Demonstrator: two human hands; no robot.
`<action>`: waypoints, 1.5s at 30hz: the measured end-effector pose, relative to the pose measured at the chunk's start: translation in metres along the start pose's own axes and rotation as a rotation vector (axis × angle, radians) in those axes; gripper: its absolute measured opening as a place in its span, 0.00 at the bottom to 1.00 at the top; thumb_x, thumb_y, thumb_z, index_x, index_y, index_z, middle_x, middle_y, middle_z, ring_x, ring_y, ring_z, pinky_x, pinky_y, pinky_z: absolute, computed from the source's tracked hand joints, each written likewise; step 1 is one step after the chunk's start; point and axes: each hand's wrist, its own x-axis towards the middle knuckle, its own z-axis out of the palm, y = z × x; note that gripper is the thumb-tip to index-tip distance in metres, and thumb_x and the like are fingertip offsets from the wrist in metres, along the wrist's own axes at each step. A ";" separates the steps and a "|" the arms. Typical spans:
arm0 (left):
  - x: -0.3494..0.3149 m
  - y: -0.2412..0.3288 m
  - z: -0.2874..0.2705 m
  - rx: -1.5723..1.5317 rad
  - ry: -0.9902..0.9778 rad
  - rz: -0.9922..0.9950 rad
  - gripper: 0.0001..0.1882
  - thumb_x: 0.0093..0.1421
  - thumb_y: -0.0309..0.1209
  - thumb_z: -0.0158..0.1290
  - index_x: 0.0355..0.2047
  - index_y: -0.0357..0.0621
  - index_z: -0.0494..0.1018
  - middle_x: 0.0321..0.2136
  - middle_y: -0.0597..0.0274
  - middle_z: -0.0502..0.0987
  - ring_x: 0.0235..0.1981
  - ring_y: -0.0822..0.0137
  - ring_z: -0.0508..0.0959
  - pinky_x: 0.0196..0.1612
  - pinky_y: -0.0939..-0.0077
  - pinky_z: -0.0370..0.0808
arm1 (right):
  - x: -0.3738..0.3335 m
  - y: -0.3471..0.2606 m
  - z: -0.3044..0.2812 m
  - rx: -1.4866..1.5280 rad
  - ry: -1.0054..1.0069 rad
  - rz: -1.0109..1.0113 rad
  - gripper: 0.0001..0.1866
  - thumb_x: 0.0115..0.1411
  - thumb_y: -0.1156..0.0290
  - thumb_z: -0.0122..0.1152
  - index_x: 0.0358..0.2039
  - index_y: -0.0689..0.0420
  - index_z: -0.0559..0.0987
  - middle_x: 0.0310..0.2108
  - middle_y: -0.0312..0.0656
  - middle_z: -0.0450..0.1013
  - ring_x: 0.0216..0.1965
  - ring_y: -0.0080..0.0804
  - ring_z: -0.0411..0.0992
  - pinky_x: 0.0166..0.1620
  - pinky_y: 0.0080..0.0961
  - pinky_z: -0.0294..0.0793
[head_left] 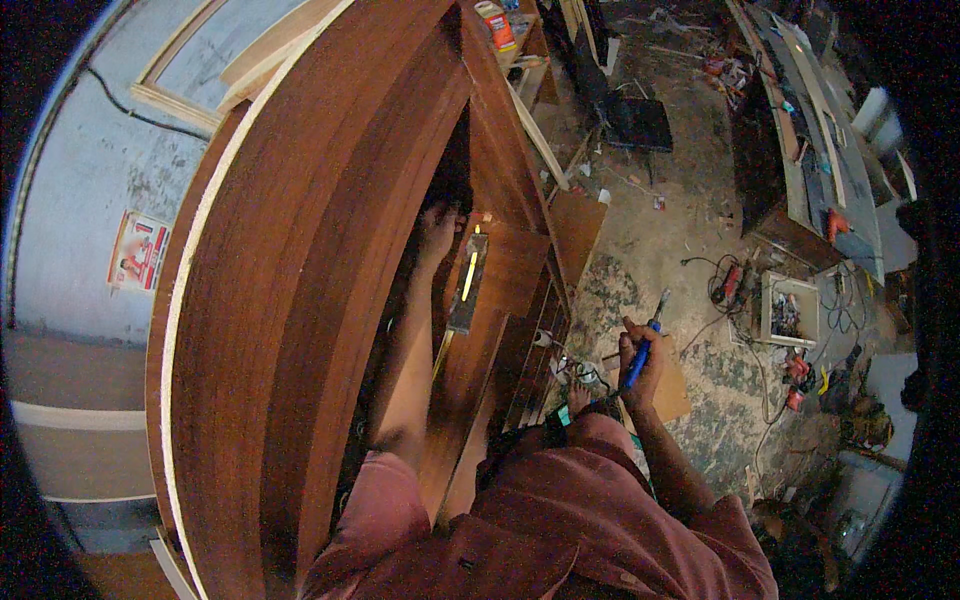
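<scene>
My left arm reaches into the dark gap of a large brown wood-grain cabinet [330, 230]. Deep in that gap is my left hand [438, 228], its fingers curled and partly in shadow; what they hold, if anything, is hidden. Close by, a dark flat strip with a bright yellow streak [467, 280] lies on the brown panel. At my right side, outside the cabinet, my right hand [643, 370] is closed round a blue-handled tool [636, 368]. Its grey tip points up and away from me; the exact kind is unclear.
An orange-and-white container [495, 25] stands on a shelf at the far end. Across the stained floor are a red power tool [728, 285], loose cords and a pale box [790, 308] of small parts. A long workbench [820, 130] runs along the right.
</scene>
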 end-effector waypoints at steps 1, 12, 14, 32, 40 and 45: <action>0.008 -0.001 0.000 0.110 0.083 -0.090 0.10 0.64 0.38 0.51 0.33 0.46 0.78 0.25 0.69 0.78 0.25 0.74 0.73 0.32 0.77 0.70 | 0.000 0.000 0.000 0.020 0.006 0.000 0.11 0.61 0.77 0.60 0.43 0.56 0.71 0.42 0.47 0.76 0.46 0.37 0.73 0.49 0.30 0.71; 0.022 0.062 0.001 0.210 -0.670 -0.419 0.11 0.57 0.37 0.56 0.37 0.47 0.81 0.23 0.72 0.77 0.23 0.78 0.70 0.28 0.80 0.66 | 0.002 0.005 -0.005 0.057 0.032 -0.133 0.13 0.61 0.79 0.60 0.44 0.59 0.69 0.38 0.43 0.72 0.48 0.36 0.73 0.49 0.30 0.71; 0.024 0.068 0.002 0.329 -0.631 -0.398 0.10 0.54 0.34 0.60 0.35 0.45 0.81 0.25 0.67 0.78 0.25 0.75 0.73 0.30 0.77 0.69 | 0.002 0.004 -0.006 0.082 0.036 -0.095 0.12 0.61 0.78 0.60 0.44 0.59 0.69 0.40 0.44 0.73 0.47 0.36 0.73 0.48 0.30 0.71; -0.013 0.059 -0.001 0.477 -0.260 0.092 0.18 0.52 0.24 0.60 0.44 0.39 0.71 0.37 0.53 0.76 0.40 0.57 0.76 0.46 0.63 0.73 | 0.002 -0.021 -0.014 0.067 0.024 0.007 0.10 0.64 0.70 0.59 0.43 0.56 0.69 0.51 0.48 0.74 0.32 0.20 0.71 0.31 0.18 0.73; -0.008 0.045 -0.034 0.463 -0.165 0.200 0.18 0.57 0.32 0.59 0.45 0.40 0.71 0.34 0.59 0.77 0.35 0.64 0.76 0.40 0.67 0.74 | -0.002 -0.019 -0.018 -0.020 0.002 -0.032 0.10 0.64 0.73 0.57 0.44 0.58 0.68 0.42 0.47 0.73 0.47 0.35 0.73 0.48 0.29 0.70; -0.003 0.055 -0.028 0.343 -0.329 -0.446 0.14 0.61 0.43 0.54 0.34 0.45 0.76 0.26 0.67 0.77 0.27 0.72 0.74 0.30 0.74 0.71 | 0.002 -0.010 -0.005 -0.114 0.006 -0.195 0.10 0.62 0.73 0.60 0.42 0.57 0.70 0.39 0.43 0.76 0.37 0.31 0.72 0.43 0.27 0.72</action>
